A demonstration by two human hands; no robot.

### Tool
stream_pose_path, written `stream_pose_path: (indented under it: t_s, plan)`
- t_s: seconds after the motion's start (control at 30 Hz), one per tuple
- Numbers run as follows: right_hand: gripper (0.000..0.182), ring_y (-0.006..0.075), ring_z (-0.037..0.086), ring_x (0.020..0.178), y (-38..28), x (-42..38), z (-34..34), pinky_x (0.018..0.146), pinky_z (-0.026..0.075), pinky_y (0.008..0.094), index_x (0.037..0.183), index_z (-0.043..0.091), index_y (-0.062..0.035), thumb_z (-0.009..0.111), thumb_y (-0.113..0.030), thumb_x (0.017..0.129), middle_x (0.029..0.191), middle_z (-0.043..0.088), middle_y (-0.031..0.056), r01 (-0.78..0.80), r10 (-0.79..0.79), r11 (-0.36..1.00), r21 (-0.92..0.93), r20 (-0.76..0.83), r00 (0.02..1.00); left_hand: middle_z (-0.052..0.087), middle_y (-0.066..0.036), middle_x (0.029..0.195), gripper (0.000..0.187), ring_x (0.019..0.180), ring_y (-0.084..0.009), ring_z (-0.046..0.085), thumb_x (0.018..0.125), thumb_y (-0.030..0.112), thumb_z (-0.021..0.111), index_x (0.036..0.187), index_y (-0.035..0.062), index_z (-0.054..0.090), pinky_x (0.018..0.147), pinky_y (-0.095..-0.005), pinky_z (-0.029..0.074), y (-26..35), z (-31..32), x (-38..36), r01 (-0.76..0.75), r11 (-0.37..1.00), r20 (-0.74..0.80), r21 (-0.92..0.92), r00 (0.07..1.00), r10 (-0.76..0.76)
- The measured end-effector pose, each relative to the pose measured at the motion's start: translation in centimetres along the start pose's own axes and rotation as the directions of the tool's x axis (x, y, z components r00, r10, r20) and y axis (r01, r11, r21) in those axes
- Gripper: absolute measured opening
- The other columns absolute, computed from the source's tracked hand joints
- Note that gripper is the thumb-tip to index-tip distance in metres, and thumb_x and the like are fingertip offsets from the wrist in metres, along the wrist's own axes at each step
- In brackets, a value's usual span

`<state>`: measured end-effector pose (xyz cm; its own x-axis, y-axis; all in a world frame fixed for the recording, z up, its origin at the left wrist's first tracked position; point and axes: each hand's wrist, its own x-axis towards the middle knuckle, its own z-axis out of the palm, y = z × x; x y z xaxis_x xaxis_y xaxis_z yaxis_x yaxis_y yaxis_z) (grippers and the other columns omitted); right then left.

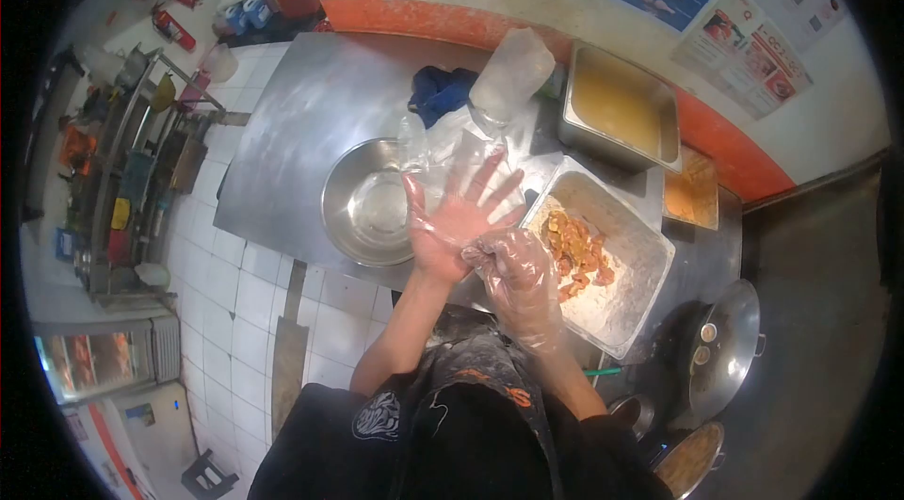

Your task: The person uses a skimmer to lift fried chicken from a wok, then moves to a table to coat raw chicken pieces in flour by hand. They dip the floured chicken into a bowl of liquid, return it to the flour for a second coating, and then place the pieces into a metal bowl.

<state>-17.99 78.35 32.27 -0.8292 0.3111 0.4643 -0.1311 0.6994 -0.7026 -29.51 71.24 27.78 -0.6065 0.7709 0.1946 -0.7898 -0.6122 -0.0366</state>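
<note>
My left hand (450,229) is held up palm toward me with its fingers spread, and thin clear plastic film of a disposable glove shows around the fingers and palm. My right hand (518,279) wears a clear plastic glove. Its fingers are closed at the heel of my left palm, pinching the edge of the left glove. Beneath my left hand stands a steel bowl (350,208). To the right of my hands is a metal pan (645,288) with white flour and pieces of marinated raw meat (574,255).
A deep pan of yellowish liquid (617,109) and a smaller tray of orange crumbs (692,191) stand along the wall. A plastic bag (513,72) and dark blue cloth (441,95) lie on the steel table (282,142). A wok (730,349) sits at right.
</note>
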Motion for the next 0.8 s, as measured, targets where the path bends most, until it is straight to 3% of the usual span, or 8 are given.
stream_pose_path:
  t_s: [0.07, 0.17, 0.37, 0.47, 0.57, 0.67, 0.73, 0.8]
  plan:
    - [0.019, 0.0308, 0.065, 0.081, 0.6, -0.2, 0.4, 0.071, 0.051, 0.0430, 0.096, 0.065, -0.0063, 0.077, 0.000, 0.082, 0.089, 0.068, 0.0091, 0.043, -0.043, 0.999, 0.033, -0.002, 0.999, 0.019, -0.015, 0.169, 0.093, 0.155, -0.0379, 0.017, 0.085, 0.087, 0.046, 0.146, 0.0175, 0.054, 0.121, -0.0664, 0.020, -0.3, 0.0, 0.1, 0.065, 0.998, -0.091, 0.021, 0.994, -0.063]
    - [0.018, 0.0310, 0.065, 0.082, 0.2, -0.6, 0.9, 0.070, 0.051, 0.0425, 0.095, 0.065, -0.0057, 0.076, 0.001, 0.083, 0.089, 0.067, 0.0097, 0.031, -0.029, 0.999, -0.038, 0.041, 0.999, 0.019, -0.015, 0.169, 0.086, 0.156, -0.0366, 0.016, 0.090, 0.083, 0.042, 0.149, 0.0206, 0.051, 0.121, -0.0665, 0.019, -0.1, -1.1, 0.8, 0.077, 0.992, -0.022, 0.104, 0.997, -0.075]
    - [0.017, 0.0316, 0.065, 0.083, -0.2, 0.0, -0.1, 0.071, 0.052, 0.0416, 0.097, 0.067, -0.0054, 0.075, 0.001, 0.083, 0.091, 0.067, 0.0107, -0.128, 0.127, 0.992, 0.012, 0.077, 0.989, 0.009, -0.012, 0.172, 0.089, 0.156, -0.0396, 0.009, 0.091, 0.082, 0.040, 0.158, 0.0232, 0.039, 0.123, -0.0644, 0.013, 1.0, -3.2, 2.5, -0.129, 0.990, 0.071, -0.063, 0.989, 0.133]
    - [0.016, 0.0318, 0.065, 0.084, 1.4, -1.2, 1.6, 0.073, 0.053, 0.0417, 0.097, 0.067, -0.0049, 0.074, 0.000, 0.084, 0.091, 0.067, 0.0118, -0.038, 0.042, 0.996, -0.086, 0.044, 0.998, 0.016, -0.011, 0.170, 0.080, 0.155, -0.0348, 0.017, 0.096, 0.077, 0.036, 0.158, 0.0270, 0.037, 0.121, -0.0619, 0.018, 0.6, -2.4, 3.3, -0.106, 0.924, -0.042, 0.369, 0.991, 0.130]
    - [0.031, 0.0332, 0.065, 0.095, 0.8, -1.8, 1.3, 0.086, 0.053, 0.0435, 0.114, 0.063, -0.0066, 0.073, -0.001, 0.084, 0.107, 0.066, 0.0116, -0.005, 0.013, 0.999, -0.047, 0.169, 0.986, 0.006, -0.013, 0.171, 0.084, 0.154, -0.0376, 0.015, 0.098, 0.075, 0.033, 0.165, 0.0255, 0.020, 0.121, -0.0648, 0.018, 0.2, -2.2, 3.7, -0.023, 0.937, 0.029, 0.349, 0.999, 0.014]
    - [0.039, 0.0320, 0.064, 0.107, 0.8, -3.7, 0.9, 0.096, 0.052, 0.0438, 0.127, 0.059, -0.0054, 0.070, -0.006, 0.089, 0.116, 0.067, 0.0105, -0.254, 0.214, 0.962, 0.103, 0.300, 0.930, 0.029, -0.013, 0.164, 0.076, 0.149, -0.0293, 0.031, 0.101, 0.071, 0.034, 0.153, 0.0163, 0.041, 0.116, -0.0562, 0.028, 0.3, -1.8, 4.2, -0.036, 0.979, -0.086, 0.199, 0.995, 0.054]
    - [0.040, 0.0300, 0.062, 0.112, 1.1, -4.9, -0.8, 0.100, 0.051, 0.0429, 0.131, 0.057, -0.0049, 0.067, -0.010, 0.093, 0.119, 0.066, 0.0103, -0.457, 0.383, 0.883, 0.102, 0.403, 0.831, 0.038, -0.015, 0.157, 0.083, 0.139, -0.0290, 0.043, 0.099, 0.073, 0.035, 0.153, 0.0099, 0.041, 0.112, -0.0492, 0.037, 0.2, -2.5, 4.6, 0.034, 0.848, -0.214, 0.528, 0.972, 0.094]
    - [0.042, 0.0279, 0.060, 0.117, 0.1, -3.6, -5.4, 0.102, 0.051, 0.0416, 0.135, 0.055, -0.0060, 0.065, -0.015, 0.096, 0.125, 0.064, 0.0105, -0.601, 0.506, 0.799, 0.009, 0.528, 0.682, 0.056, -0.015, 0.142, 0.081, 0.120, -0.0253, 0.059, 0.101, 0.069, 0.037, 0.145, 0.0027, 0.049, 0.102, -0.0391, 0.048, -1.0, -1.9, 4.3, 0.157, 0.588, -0.236, 0.793, 0.970, 0.060]
